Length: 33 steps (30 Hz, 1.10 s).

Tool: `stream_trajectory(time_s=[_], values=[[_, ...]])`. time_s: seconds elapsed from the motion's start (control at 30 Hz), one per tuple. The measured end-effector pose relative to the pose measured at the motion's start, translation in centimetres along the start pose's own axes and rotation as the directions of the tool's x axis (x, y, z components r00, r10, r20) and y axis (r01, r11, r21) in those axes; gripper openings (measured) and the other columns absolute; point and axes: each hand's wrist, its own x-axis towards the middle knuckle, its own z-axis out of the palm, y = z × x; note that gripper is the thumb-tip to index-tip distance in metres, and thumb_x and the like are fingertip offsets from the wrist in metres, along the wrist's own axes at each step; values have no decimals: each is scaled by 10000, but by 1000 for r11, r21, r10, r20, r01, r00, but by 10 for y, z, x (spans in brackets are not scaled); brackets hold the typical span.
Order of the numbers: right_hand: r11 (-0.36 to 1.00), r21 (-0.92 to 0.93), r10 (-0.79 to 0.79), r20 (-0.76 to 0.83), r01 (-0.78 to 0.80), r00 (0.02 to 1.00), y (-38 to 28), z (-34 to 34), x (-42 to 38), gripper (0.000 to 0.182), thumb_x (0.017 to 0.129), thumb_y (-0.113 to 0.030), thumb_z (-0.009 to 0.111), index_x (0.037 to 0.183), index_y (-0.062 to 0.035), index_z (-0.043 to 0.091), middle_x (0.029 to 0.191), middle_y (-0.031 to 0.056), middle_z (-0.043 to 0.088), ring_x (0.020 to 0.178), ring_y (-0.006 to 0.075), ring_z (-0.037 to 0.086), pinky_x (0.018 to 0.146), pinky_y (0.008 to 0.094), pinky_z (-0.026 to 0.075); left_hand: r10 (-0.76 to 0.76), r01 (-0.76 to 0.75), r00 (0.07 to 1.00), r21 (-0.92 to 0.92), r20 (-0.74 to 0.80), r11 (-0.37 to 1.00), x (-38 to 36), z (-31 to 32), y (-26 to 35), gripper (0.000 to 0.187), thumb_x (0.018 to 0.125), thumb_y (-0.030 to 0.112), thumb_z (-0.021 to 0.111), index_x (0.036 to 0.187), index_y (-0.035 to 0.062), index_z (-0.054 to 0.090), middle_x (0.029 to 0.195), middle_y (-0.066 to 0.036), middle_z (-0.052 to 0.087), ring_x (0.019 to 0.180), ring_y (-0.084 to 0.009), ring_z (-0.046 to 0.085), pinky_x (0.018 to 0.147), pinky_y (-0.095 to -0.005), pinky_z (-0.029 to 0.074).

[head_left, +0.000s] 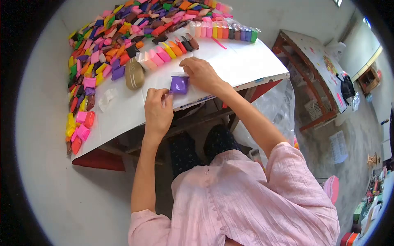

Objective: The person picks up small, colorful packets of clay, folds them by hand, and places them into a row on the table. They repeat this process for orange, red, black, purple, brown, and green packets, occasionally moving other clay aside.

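A small purple packet [179, 85], shiny and soft-looking like wrapped modelling clay, is at the front of the white tabletop between my hands. My left hand [159, 110] is closed, thumb and fingers pinched at the packet's lower left corner. On the other side, my right hand [202, 75] lies by the packet's upper right edge, its fingers apart and slightly bent. A brown oval case [134, 74] with pale stripes rests left of the packet. Just behind are joined strips of coloured clay packets [164, 54].
A large heap of colourful packets [119, 39] covers the table's back and left side. Another clear-wrapped strip [225, 32] runs along the back right. Crumpled clear film [107, 99] lies at left. A second table [314, 65] stands to the right, near a white basket [338, 146] on the floor.
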Motion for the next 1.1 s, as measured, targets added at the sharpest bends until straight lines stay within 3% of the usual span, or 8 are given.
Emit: stream_trajectory(time_s=[0.1, 0.2, 0.3, 0.5, 0.63, 0.83, 1.1], values=[[999, 3, 52, -127, -52, 991, -12, -15, -16, 135, 860, -140, 623, 945, -35, 630, 881, 147, 625, 810, 332, 618, 708, 421, 486, -2, 2, 1000, 11, 22, 1000, -1, -5, 7, 210, 831, 88, 650, 987, -50, 628, 913, -175, 543, 849, -318, 565, 778, -405, 452], [997, -47, 60, 16, -60, 998, -38, -41, -37, 161, 831, -171, 667, 924, -46, 626, 883, 128, 615, 784, 303, 615, 696, 406, 484, 61, -60, 998, 22, -5, 998, -1, 0, 4, 224, 816, 107, 676, 977, -41, 624, 903, -163, 540, 854, -327, 554, 782, -421, 436], [988, -134, -64, 73, 73, 995, -49, -41, -45, 177, 802, -194, 698, 877, -51, 625, 860, 102, 597, 753, 271, 609, 660, 396, 484, 112, -107, 992, 85, -53, 991, -4, 7, 4, 200, 813, 122, 691, 932, -23, 621, 892, -144, 538, 849, -332, 542, 770, -428, 420], [983, -137, -124, 17, 125, 992, -43, -22, -46, 182, 794, -183, 699, 829, -46, 584, 799, 89, 567, 721, 277, 595, 614, 390, 478, 179, -159, 979, 185, -100, 970, -5, 17, 4, 143, 821, 105, 675, 856, -10, 599, 870, -136, 522, 846, -335, 529, 765, -434, 410], [983, -136, -120, 53, 127, 991, -40, -20, -43, 184, 815, -178, 684, 815, -40, 563, 783, 98, 551, 717, 285, 590, 622, 391, 480, 199, -180, 973, 158, -115, 971, -4, 20, -1, 114, 822, 71, 653, 853, -21, 594, 856, -139, 514, 843, -339, 526, 769, -437, 413], [957, -151, -227, 153, 250, 962, -33, -23, -38, 202, 817, -176, 679, 800, -29, 542, 773, 105, 543, 723, 292, 589, 632, 401, 470, 229, -216, 967, 111, -115, 970, -2, 19, -1, 52, 813, 13, 618, 814, -29, 589, 815, -142, 513, 804, -341, 531, 745, -440, 426], [987, -52, -137, 249, 154, 959, -39, -36, -31, 140, 802, -116, 652, 840, -23, 554, 794, 119, 558, 721, 318, 585, 638, 415, 463, 126, -133, 984, -50, -122, 990, 2, 16, -2, 43, 789, -41, 614, 810, -41, 578, 800, -153, 529, 710, -332, 546, 646, -412, 438]])
